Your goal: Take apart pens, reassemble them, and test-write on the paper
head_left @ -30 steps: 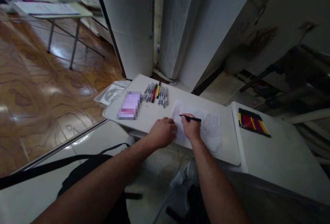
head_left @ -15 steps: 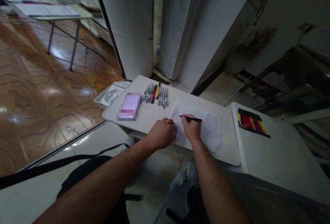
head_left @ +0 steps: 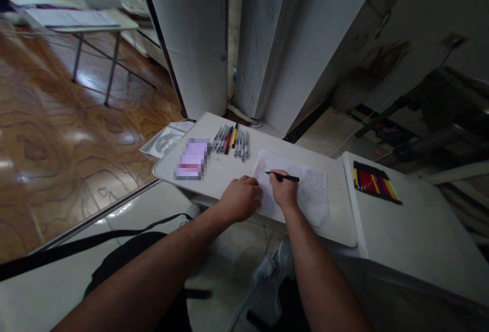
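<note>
A sheet of paper point(head_left: 267, 197) covered with rows of reddish and dark handwriting lies on a small white table. My right hand point(head_left: 283, 189) is closed round a black pen point(head_left: 291, 177), whose tip points left at the reddish writing in the upper left of the sheet. Whether the tip touches the paper is too small to tell. My left hand point(head_left: 241, 197) rests at the sheet's left edge near the table's front, its fingers bent loosely and apart on the paper. No object shows in it.
Several clear pens point(head_left: 240, 146), a red pen point(head_left: 228, 141) and a yellow pen point(head_left: 234, 136) lie in a row. Left of them is a blurred-out phone-like object point(head_left: 192, 159). A set of coloured pens point(head_left: 374, 182) sits on the white surface at right. A column point(head_left: 194, 42) stands behind the table.
The view has shifted very slightly. Both hands and the pen stay in nearly the same place on the paper.
</note>
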`<state>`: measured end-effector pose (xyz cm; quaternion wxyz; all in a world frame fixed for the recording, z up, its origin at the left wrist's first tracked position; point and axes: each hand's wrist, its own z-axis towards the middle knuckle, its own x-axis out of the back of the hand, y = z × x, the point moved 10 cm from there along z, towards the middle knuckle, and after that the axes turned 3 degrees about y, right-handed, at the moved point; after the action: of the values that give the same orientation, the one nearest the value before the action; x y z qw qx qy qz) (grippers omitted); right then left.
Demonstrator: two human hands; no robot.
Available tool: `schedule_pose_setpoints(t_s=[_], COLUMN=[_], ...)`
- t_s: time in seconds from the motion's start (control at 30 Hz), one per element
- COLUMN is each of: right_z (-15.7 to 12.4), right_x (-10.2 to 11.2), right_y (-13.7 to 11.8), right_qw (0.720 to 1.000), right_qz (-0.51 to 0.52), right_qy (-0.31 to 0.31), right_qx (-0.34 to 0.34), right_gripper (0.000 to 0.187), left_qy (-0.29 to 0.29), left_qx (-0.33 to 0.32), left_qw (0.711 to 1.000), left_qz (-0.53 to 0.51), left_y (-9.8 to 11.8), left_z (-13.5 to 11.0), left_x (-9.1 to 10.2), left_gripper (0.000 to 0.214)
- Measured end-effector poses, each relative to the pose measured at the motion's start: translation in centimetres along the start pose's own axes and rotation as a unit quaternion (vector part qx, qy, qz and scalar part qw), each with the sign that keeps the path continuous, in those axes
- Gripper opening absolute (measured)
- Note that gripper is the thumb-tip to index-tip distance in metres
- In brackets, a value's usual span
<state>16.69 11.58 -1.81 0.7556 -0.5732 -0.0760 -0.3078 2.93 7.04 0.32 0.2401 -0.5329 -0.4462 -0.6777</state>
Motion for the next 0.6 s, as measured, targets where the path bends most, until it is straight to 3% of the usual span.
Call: schedule_pose_setpoints(t_s=[0.23,0.6], right_z=[0.17,0.57], right_x=[0.40,-0.02], right_y=[0.74,-0.03], right_qw=[0.999,1.000], right_qz=[0.034,-0.001], right_qy=[0.006,-0.007], right_qx=[-0.025,-0.002], right_gripper=[0.027,0.023], left_qy=[0.003,0.008], left_qx=[-0.004,-0.009], left_qw=[1.000,1.000], left_qz=[-0.003,-0.007], left_y=[-0.05,-0.07], left_z=[0.03,-0.12], left_x=[-0.02,-0.14], left_gripper=[0.023,0.024])
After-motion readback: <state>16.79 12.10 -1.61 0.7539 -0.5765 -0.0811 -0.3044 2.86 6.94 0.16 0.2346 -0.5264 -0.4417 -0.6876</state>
